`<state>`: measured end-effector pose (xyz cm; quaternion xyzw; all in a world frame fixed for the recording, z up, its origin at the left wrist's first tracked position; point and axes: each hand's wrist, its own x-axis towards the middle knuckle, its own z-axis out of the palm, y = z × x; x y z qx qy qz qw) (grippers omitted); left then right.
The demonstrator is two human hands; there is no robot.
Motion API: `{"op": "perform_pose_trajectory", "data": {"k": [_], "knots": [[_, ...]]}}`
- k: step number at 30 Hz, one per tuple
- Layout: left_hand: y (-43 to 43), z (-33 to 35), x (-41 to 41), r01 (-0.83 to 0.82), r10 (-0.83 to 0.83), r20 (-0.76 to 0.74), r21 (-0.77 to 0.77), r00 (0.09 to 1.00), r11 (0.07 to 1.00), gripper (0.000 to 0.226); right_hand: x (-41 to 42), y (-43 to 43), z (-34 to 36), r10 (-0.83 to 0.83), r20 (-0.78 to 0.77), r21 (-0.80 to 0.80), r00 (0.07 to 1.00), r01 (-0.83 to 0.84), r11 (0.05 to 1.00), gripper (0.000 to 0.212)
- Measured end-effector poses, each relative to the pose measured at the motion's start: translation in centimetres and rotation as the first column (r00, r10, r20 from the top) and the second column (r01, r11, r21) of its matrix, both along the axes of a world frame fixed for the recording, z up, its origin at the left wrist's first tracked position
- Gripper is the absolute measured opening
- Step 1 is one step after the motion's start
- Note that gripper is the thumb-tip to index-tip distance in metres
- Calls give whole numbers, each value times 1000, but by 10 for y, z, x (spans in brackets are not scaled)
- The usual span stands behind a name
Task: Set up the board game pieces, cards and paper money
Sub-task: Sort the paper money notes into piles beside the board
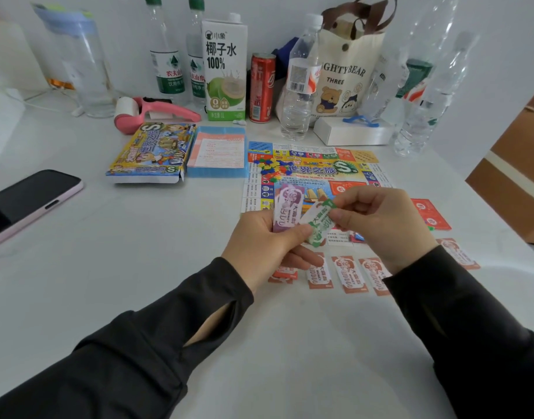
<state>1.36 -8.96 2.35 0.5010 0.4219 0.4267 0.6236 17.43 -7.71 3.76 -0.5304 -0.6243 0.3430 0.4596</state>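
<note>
My left hand [264, 240] grips a small stack of paper money with a purple note [285, 208] on top. My right hand [380, 220] pinches a green note [320, 222] at its upper end, and the note's lower end touches my left thumb. Both hands hover over the near edge of the game board [317, 173]. Several orange notes [348, 275] lie in a row on the table just below my hands. A pile of small coloured pieces [267, 167] sits on the board's left part. Red cards [430, 214] lie at the board's right edge.
The game box [152, 152] and a blue sheet with a pink paper [217, 151] lie left of the board. A phone [26, 198] is at the far left. Bottles, a carton [224, 68], a can, a tote bag and a white box line the back. A cardboard box [513, 173] stands right.
</note>
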Motion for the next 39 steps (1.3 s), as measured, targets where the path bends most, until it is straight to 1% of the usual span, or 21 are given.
{"op": "perform_pose_trajectory", "data": {"k": [2, 4, 6, 8, 11, 14, 16, 17, 19, 22, 25, 27, 29, 31, 33, 36, 39], "knots": [[0, 2, 1, 32, -21, 121, -87, 992, 996, 10, 2, 2, -2, -17, 3, -9, 1000, 17, 1000, 28], [0, 5, 1, 64, -19, 225, -193, 974, 979, 18, 4, 3, -3, -32, 6, -23, 999, 32, 999, 27], [0, 7, 1, 85, -7, 288, -259, 958, 962, 26, 6, 4, -4, -49, -8, -51, 999, 49, 998, 25], [1, 7, 0, 93, 0, 317, -278, 948, 956, 28, 7, 5, -4, -62, -25, -78, 998, 60, 995, 24], [0, 6, -1, 105, -37, 265, -247, 964, 963, 25, 10, 6, -2, -65, -76, -121, 995, 56, 991, 26], [-1, 4, -1, 78, -52, 147, -175, 988, 981, 20, 14, 6, 1, -34, -173, -198, 984, -1, 980, 26], [-1, 2, 0, 40, -33, 56, -125, 998, 991, 16, 16, 6, 3, 10, -234, -238, 972, -67, 969, 33], [-1, 1, 0, 26, -25, 12, -97, 1000, 995, 13, 17, 6, 3, 33, -237, -249, 971, -93, 964, 36], [0, 0, 0, 11, -13, -37, -49, 999, 999, 9, 18, 6, 2, 62, -182, -253, 981, -108, 961, 39], [0, -1, -1, 10, -10, -74, 4, 997, 1000, 8, 18, 7, 1, 57, -53, -201, 997, -66, 977, 30], [0, 0, -2, 11, -9, -103, 19, 995, 1000, 8, 17, 6, 3, 38, 1, -143, 999, -38, 989, 23], [1, 0, -3, -3, 3, -94, 4, 996, 1000, 8, 18, 5, 5, 39, -1, -141, 999, -38, 989, 26], [1, 0, -2, -15, 14, -59, -23, 998, 1000, 8, 20, 5, 8, 57, -59, -173, 997, -67, 983, 31], [1, 1, -2, 0, -1, -25, -62, 1000, 998, 10, 20, 4, 11, 109, -148, -215, 983, -140, 966, 27], [0, 2, -1, 42, -40, 14, -113, 999, 993, 12, 18, 2, 11, 143, -173, -237, 974, -182, 954, 22], [-2, 5, 1, 113, -96, 94, -197, 991, 974, 19, 13, 2, 5, 105, -71, -194, 992, -117, 974, 28], [-3, 7, 1, 153, -123, 143, -226, 982, 962, 24, 8, 0, 3, 52, 26, -135, 998, -48, 990, 21]]}}
